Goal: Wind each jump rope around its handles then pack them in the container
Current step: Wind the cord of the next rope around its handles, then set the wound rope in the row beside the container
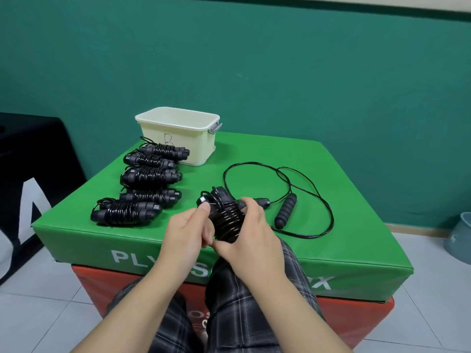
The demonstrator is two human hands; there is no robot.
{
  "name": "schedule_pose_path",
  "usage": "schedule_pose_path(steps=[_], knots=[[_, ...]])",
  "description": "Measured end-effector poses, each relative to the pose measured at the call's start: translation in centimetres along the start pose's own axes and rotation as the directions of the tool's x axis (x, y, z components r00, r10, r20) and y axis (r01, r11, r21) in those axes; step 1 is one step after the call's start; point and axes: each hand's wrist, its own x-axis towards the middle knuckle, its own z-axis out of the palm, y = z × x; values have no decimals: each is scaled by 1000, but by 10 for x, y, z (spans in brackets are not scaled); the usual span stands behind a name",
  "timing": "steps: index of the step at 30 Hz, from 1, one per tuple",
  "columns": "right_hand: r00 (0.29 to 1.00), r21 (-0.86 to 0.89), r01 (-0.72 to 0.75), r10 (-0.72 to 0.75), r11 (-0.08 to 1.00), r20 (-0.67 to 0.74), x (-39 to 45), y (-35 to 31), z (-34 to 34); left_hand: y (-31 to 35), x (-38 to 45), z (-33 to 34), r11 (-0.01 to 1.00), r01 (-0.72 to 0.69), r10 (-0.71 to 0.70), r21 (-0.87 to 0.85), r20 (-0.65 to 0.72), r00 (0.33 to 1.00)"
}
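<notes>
Jump rope (225, 220) number six, black and nearly all wound up, sits in both hands over the near edge of the green mat (344, 189). The right hand (251, 240) has its fingers curled round the coils from below and from the side. The left hand (187, 229) pinches the top end of the bundle with its thumb. Part of the bundle is hidden behind the fingers, so I cannot tell where the rope ends.

Five wound ropes (149, 174) lie in a row on the left of the mat, touching or nearly touching. The farthest one is just beside the cream box (178, 138), which stands at the back edge. I cannot see down to the bottom of the box.

On the right lies a loose rope (286, 207), its cord spread in big loops close to the near edge. Bare green mat shows between the row and the loose rope. A grey bin (458, 238) is cut off at the right edge.
</notes>
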Motion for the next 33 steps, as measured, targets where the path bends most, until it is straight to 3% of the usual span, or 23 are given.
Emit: schedule_pose_path(steps=[4, 8, 15, 19, 22, 27, 29, 33], knots=[[1000, 148, -20, 22, 989, -15, -2, 12, 5, -10, 13, -13, 986, 164, -166, -24, -78, 983], [993, 313, -96, 114, 945, -41, 3, 21, 5, -30, 32, -42, 946, 300, -322, -124, -247, 914], [998, 217, -46, 52, 975, -26, 3, 23, 8, -30, 81, -96, 955, 294, -279, -36, -441, 853], [998, 211, -52, 59, 976, -30, 3, 22, 9, -37, 112, -118, 920, 382, -383, -85, -398, 833], [998, 199, -49, 56, 979, -28, 3, 21, 10, -46, 113, -119, 900, 435, -407, 24, -305, 861], [998, 200, -51, 58, 978, -27, 3, 21, 9, -50, 95, -100, 868, 268, -151, 418, -293, 944], [998, 214, -51, 59, 976, -30, 3, 22, 9, -48, 88, -91, 858, 205, -76, 472, -278, 958], [994, 290, -72, 94, 954, -62, 7, 27, 9, -50, 82, -66, 874, 134, -86, 468, -123, 989]])
